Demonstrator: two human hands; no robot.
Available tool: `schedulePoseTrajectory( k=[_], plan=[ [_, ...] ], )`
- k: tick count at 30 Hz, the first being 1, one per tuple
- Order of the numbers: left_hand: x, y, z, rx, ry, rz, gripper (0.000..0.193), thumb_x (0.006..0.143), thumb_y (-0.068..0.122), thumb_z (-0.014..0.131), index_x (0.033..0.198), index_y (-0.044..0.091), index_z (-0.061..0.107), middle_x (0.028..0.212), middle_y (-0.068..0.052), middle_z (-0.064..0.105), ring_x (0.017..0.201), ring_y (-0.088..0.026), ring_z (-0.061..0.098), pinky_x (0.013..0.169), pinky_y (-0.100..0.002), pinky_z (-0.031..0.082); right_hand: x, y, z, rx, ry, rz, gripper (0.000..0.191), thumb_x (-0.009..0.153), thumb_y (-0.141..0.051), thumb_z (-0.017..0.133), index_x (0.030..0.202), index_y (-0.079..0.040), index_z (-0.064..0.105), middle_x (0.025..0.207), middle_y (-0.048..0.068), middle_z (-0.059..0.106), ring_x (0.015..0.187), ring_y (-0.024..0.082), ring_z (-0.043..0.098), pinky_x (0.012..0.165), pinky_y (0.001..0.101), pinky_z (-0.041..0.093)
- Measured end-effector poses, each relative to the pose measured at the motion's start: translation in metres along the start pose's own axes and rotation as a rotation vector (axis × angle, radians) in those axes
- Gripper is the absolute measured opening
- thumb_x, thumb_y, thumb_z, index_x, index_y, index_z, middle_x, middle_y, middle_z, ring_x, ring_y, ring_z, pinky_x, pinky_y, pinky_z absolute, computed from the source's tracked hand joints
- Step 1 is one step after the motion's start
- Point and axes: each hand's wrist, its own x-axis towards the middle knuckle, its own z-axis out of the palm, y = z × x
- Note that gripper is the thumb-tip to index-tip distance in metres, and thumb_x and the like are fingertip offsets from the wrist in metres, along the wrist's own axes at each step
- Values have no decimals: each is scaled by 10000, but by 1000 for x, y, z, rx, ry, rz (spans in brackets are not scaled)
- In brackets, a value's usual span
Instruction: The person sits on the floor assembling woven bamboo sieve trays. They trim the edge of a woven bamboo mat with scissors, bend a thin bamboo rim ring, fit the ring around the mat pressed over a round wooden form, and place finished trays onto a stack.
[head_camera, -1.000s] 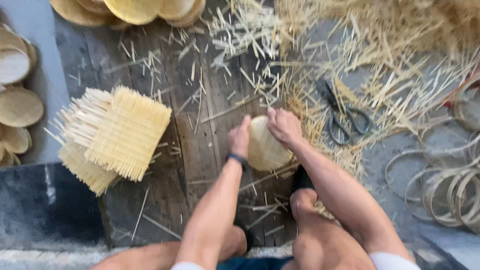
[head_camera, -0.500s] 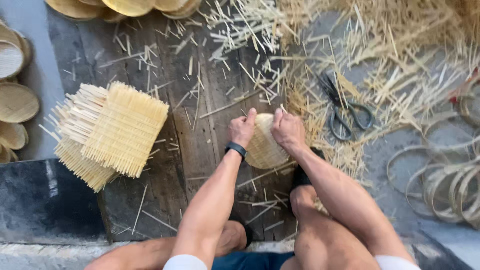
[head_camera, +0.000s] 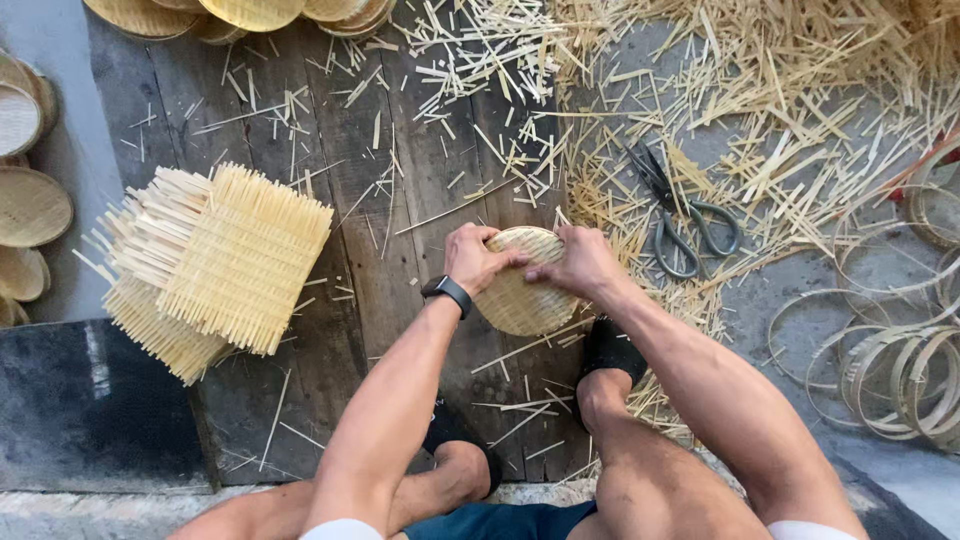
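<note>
While your left hand (head_camera: 472, 258) and right hand (head_camera: 578, 264) press curled fingers on the woven disc (head_camera: 520, 298), keep pressure even around its rim.

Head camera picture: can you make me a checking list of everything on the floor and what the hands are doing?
Surface: dark wooden planks, worn, with grey floor alongside.
Job's things: round woven bamboo disc, lying on the planks.
Clutter: stack of square woven mats; scissors; loose bamboo strips; thin bamboo hoops; round woven trays at the edges.
Hands: left hand and right hand both grip the disc's rim; a dark watch sits on the left wrist.
Cables: nothing seen.
Surroundings: the person's bare knees and dark sandals below.
</note>
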Motion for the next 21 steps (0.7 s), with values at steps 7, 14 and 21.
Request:
schedulePoseTrajectory(
  k=[7, 14, 21],
  plan=[
    [-32, 12, 2, -57, 229, 105, 670, 704, 534, 878, 1132, 34, 755, 967, -153, 688, 888, -288, 678, 799, -395, 550, -21, -11, 0, 2, 115, -98, 620, 683, -391, 948, 1058, 17, 669, 956, 221, 747, 880, 315, 757, 788, 427, 593],
    [-46, 2, -8, -1857, -414, -185, 608, 1078, 567, 553, 1279, 3, 663, 1068, -141, 729, 970, -275, 706, 856, -425, 570, -58, -12, 27, -155, 530, -782, 430, 752, -259, 884, 1073, -70, 669, 936, 129, 692, 864, 335, 702, 695, 416, 552],
    [-46, -5, 5, -1323, 26, -175, 448, 1068, 285, 548, 1367, -42, 613, 1315, -88, 675, 1185, -165, 639, 1041, -325, 494, -58, -5, 8, -9, 493, -506, 703, 716, -461, 916, 1162, -2, 628, 1071, 170, 648, 1015, 304, 657, 845, 380, 539]
  ],
)
